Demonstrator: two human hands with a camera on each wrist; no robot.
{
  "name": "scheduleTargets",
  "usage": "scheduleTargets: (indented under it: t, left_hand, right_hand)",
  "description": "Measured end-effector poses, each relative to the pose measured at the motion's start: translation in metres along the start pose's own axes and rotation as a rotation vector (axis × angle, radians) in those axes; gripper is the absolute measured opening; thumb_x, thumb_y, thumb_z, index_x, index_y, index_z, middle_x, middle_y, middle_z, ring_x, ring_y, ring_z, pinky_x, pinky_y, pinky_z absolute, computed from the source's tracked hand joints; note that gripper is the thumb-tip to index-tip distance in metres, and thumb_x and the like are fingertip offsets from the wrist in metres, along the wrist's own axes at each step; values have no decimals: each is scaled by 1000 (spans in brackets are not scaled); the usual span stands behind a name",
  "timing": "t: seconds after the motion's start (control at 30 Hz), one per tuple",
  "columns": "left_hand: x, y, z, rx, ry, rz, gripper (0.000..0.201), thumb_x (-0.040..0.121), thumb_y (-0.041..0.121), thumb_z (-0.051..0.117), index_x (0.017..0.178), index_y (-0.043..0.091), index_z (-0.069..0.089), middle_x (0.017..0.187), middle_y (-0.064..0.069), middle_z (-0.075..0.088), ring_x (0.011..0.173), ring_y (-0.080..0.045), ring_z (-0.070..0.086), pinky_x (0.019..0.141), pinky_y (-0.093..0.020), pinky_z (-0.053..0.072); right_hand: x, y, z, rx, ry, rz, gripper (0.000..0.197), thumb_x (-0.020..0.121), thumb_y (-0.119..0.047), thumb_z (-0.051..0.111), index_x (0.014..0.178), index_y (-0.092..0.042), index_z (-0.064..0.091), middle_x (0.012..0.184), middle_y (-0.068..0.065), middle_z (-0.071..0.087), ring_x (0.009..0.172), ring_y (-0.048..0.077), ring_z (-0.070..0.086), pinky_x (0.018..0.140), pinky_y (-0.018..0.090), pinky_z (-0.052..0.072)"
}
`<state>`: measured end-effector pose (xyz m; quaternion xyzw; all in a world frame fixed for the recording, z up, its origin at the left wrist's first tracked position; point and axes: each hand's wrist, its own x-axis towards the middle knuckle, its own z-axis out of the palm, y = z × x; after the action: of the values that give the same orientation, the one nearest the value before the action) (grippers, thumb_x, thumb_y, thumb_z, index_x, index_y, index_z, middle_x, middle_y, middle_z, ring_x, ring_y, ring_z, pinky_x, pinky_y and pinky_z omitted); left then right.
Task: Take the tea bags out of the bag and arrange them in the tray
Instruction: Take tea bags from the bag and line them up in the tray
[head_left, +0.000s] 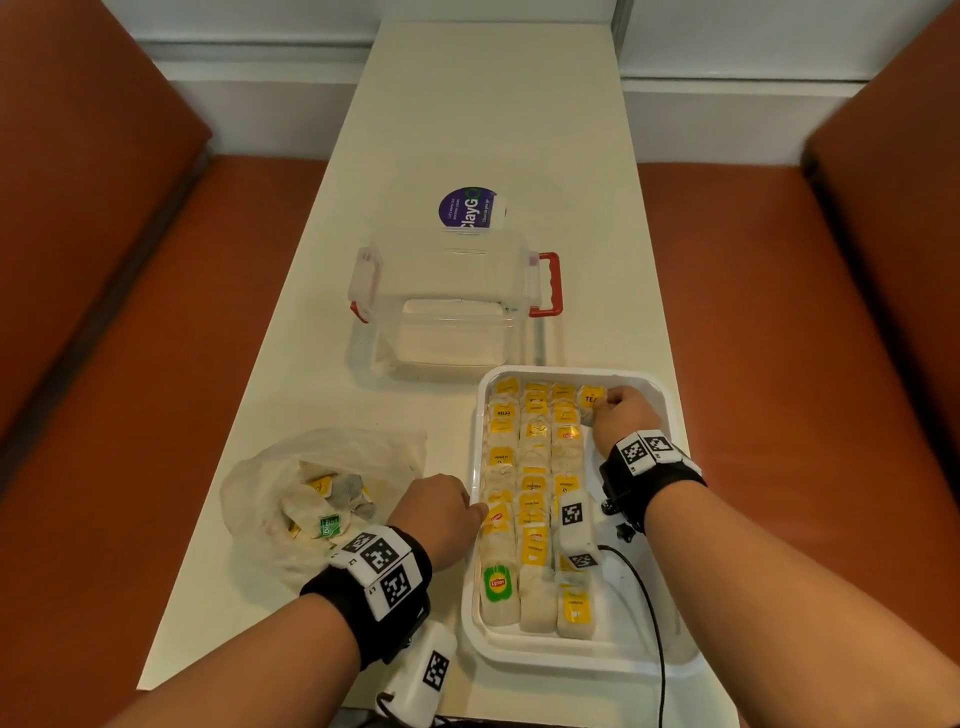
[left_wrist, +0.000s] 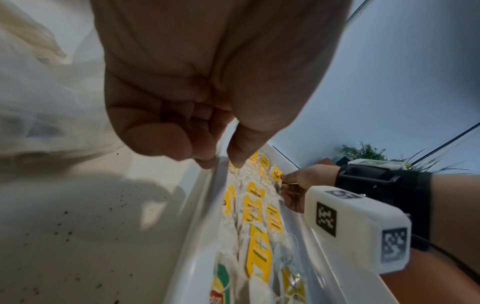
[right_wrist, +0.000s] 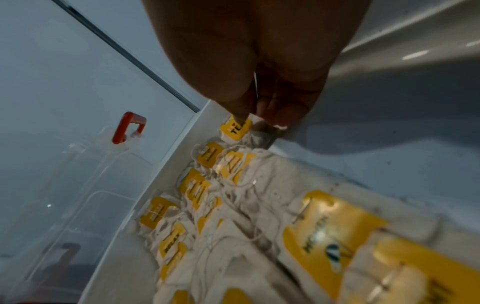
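A white tray at the table's near right holds three full rows of tea bags with yellow tags, plus a green-tagged one. My right hand is at the tray's far right corner and pinches a tea bag with a yellow "TEA" tag at the head of a fourth row. My left hand is at the tray's left rim, thumb inside and curled fingers outside. A crumpled clear plastic bag with several tea bags lies left of the tray.
A clear plastic box with red handles stands just beyond the tray, a purple round label behind it. A black cable crosses the tray's near right corner. Orange bench seats flank the narrow cream table.
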<state>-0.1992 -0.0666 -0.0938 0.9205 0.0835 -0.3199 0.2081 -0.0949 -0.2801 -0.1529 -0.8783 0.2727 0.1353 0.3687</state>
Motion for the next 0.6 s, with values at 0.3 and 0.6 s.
scheduleTargets:
  t: [0.3,0.6]
  left_hand:
    - [-34,-10,-54,-213,137,118,21,91,39,60,101,21,65,80,6,61,62,-10,55,70,-30,52]
    - [-48,-136,-116,-12,541,-151,37,83,46,68,104,18,55,111,-4,53,97,-23,52,84,-35,46]
  right_hand:
    - [-76,-22,-15,60,128,-318,28,91,-29,60,113,-11,59,104,4,61,94,19,55,79,24,36]
    - [-157,-79,36,-146,-198,-593,38,87,-41,62,116,-17,57,104,0,60,97,16,56,76,23,35]
